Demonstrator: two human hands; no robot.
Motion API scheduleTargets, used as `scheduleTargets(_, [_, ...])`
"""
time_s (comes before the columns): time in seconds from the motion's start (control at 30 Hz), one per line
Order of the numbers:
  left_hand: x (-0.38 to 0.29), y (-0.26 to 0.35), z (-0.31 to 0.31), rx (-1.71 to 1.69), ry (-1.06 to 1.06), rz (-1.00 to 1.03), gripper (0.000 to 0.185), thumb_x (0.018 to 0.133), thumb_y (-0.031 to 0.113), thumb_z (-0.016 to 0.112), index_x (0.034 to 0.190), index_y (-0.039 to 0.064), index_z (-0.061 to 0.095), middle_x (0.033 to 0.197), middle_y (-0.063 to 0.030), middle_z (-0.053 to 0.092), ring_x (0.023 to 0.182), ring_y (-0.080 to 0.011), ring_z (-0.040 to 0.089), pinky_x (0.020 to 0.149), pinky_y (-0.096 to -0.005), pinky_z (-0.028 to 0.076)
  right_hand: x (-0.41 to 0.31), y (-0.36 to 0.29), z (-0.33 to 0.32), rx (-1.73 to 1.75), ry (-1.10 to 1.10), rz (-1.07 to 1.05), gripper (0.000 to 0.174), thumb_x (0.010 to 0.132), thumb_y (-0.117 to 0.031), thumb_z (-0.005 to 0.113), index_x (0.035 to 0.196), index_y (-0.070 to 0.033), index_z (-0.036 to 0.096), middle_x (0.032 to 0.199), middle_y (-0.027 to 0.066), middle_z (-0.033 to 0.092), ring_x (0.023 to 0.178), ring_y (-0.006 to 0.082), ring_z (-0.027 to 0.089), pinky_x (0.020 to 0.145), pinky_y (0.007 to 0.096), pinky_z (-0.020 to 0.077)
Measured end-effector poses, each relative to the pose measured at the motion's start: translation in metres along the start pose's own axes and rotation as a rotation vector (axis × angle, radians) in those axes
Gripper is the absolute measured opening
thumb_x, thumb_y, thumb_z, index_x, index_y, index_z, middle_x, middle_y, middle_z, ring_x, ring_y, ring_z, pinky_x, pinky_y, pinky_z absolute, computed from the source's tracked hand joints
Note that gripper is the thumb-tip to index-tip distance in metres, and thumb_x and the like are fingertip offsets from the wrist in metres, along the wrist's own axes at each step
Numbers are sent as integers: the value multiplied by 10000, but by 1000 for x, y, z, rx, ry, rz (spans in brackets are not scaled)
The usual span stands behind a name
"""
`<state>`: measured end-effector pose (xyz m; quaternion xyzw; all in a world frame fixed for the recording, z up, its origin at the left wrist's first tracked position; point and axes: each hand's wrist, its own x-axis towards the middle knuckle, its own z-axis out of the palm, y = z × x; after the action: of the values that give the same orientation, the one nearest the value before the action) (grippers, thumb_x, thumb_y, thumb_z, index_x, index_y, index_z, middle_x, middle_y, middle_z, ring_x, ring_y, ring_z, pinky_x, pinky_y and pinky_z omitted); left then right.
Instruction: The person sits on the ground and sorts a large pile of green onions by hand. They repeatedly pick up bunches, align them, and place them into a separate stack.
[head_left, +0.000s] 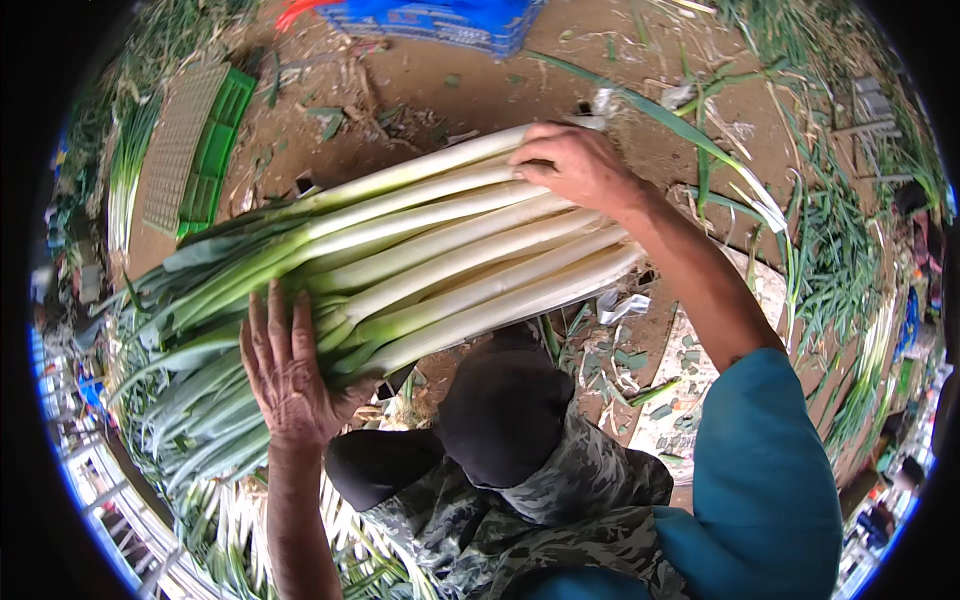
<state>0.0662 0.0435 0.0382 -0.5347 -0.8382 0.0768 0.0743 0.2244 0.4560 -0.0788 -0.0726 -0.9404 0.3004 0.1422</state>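
A broad bundle of large green onions (442, 247) lies slantwise before me, its thick white stalks side by side. The white ends point right, and the dark green leaves (202, 405) fan out to the left. My left hand (289, 375) is spread over the leaves at the bundle's near side, fingers apart, with the thumb partly hidden. At the far white end, my right hand (574, 165) curls its fingers over the uppermost onion stalk. What holds the bundle up is mostly hidden beneath it, above my knees.
A green plastic crate (214, 150) stands on the dirt floor at left. Beyond the bundle is a blue crate (442, 22). Loose leaves and trimmings litter the ground; more onions (874, 360) lie along the right, with others (240, 525) beside me at lower left.
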Motion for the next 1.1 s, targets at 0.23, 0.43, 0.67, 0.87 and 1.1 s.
scheduleTargets(0.23, [5, -2, 5, -19, -14, 23, 1246, 863, 974, 482, 1625, -10, 419, 1685, -279, 417, 1551, -473, 400, 1250, -645, 278, 25, -20, 19, -404, 136, -259, 846, 1065, -639, 549, 1713, -138, 338, 1754, 84, 375, 1633, 305, 307, 1345, 519, 256])
scheduleTargets(0.43, [4, -4, 9, -76, -17, -56, 1236, 818, 968, 554, 1622, 35, 457, 1714, -227, 402, 1596, -433, 353, 1287, -650, 230, 36, -11, 37, -323, -84, -210, 794, 1025, -404, 680, 1692, -109, 366, 1722, 141, 419, 1618, 352, 335, 1349, 539, 221])
scheduleTargets(0.67, [-27, -21, 27, -139, -4, -109, 1204, 814, 957, 554, 1613, 57, 498, 1740, -192, 379, 1629, -386, 305, 1315, -655, 183, 12, -159, 32, -221, -149, -323, 689, 1057, -268, 547, 1702, -90, 382, 1747, 156, 383, 1636, 393, 300, 1347, 530, 198])
scheduleTargets(0.87, [-26, -24, 49, -36, 207, -90, 1060, 846, 923, 564, 1513, 103, 637, 1632, -142, 541, 1575, -349, 403, 1309, -665, 202, -13, -181, 114, -519, -184, -388, 603, 1136, -437, 460, 1660, -140, 482, 1733, 113, 413, 1598, 391, 361, 1310, 543, 264])
scheduleTargets(1.1, [-272, 45, 93, -667, 264, -975, 482, 726, 194, 852, 1182, 98, 727, 1094, -135, 699, 1030, -369, 684, 877, -479, 569, -6, -182, 106, -367, -151, -467, 554, 1157, -281, 459, 1661, -54, 457, 1724, 198, 415, 1597, 412, 376, 1294, 505, 297])
